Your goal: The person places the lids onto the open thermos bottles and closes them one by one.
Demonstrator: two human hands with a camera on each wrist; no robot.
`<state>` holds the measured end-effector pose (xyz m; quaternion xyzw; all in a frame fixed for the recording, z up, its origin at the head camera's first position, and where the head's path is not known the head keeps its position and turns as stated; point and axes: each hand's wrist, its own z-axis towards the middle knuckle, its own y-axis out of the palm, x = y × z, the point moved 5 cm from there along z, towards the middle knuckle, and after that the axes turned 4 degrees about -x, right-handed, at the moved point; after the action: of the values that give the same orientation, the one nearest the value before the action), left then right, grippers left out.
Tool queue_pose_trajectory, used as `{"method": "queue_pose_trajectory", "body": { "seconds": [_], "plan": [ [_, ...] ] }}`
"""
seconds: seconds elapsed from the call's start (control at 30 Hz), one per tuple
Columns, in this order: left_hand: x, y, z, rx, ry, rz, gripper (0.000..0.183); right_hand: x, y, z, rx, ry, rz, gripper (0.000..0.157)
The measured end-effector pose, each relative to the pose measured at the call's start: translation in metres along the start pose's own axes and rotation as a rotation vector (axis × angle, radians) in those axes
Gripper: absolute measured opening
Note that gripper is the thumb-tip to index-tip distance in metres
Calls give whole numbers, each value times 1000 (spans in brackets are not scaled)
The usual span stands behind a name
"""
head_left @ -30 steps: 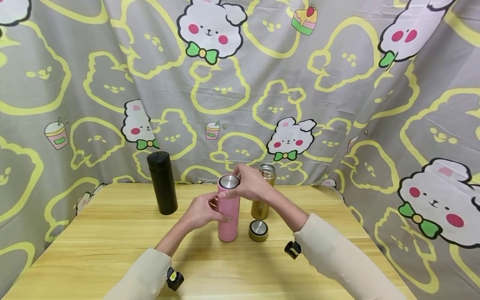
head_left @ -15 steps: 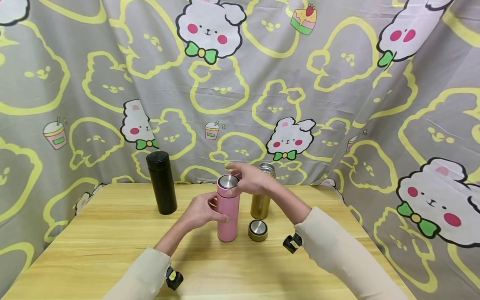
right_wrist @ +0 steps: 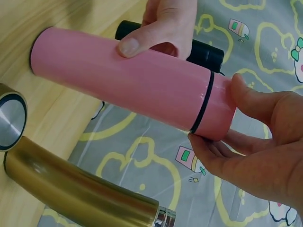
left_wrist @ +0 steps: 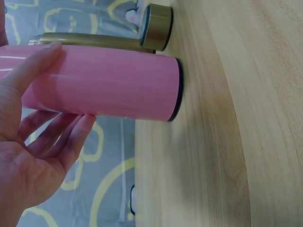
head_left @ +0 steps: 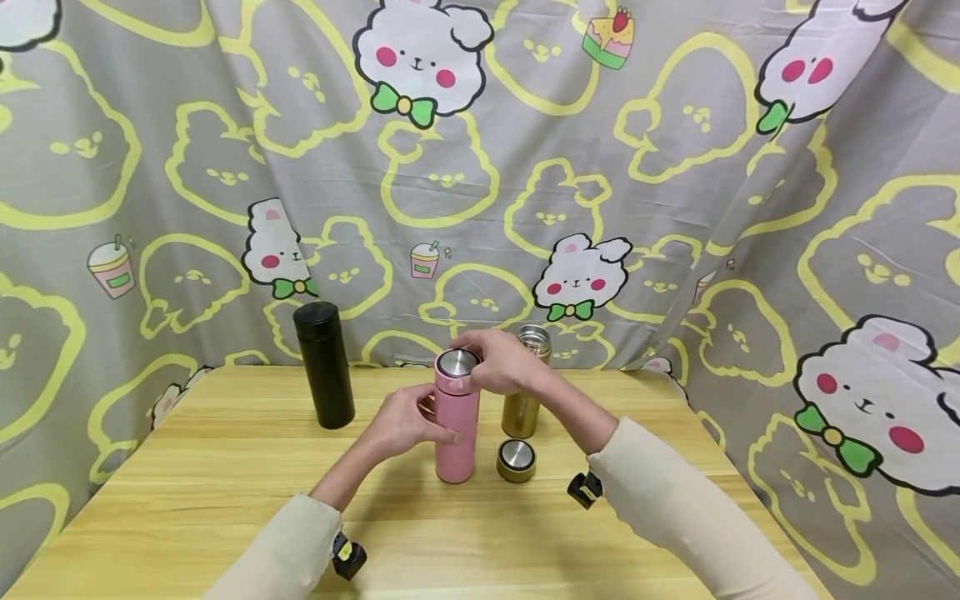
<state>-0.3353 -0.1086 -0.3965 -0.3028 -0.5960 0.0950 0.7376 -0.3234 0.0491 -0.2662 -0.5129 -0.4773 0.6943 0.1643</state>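
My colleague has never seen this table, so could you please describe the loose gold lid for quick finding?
On the wooden table, in the head view, find the pink bottle near the middle. Just right of its base, in front of the open gold bottle, sits the gold lid. It is low and silver-topped, the only lid resting on the table itself.

"What stands on the yellow wood-grain table (head_left: 450, 537)?"
"Upright: a black cylindrical bottle (head_left: 325, 368), a pink cylindrical bottle (head_left: 455, 458), a shiny gold cylindrical bottle (head_left: 521, 414)."
"And the round gold, silver-topped cap (head_left: 517, 462)?"
"It lies just before the gold bottle."
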Motion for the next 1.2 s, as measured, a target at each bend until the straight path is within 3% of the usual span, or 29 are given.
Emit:
{"method": "queue_pose_trajectory", "body": {
  "seconds": [0.27,0.43,0.83,1.07,1.2],
  "plan": [
    [-1,0,0,20,8,7,66,3,8,-5,188,-16,-83,54],
    [-1,-1,-1,17,-1,6,70,4,10,-7,220,-10,-72,57],
    [1,-1,-1,-48,-17,-5,72,8,9,-4,131,41,-34,66],
    [4,-1,1,-46,14,28,63,-2,1,-6,-36,67,-83,89],
    [5,-1,1,-40,23,39,59,-8,-1,-3,-105,60,-37,82]
  ]
}}
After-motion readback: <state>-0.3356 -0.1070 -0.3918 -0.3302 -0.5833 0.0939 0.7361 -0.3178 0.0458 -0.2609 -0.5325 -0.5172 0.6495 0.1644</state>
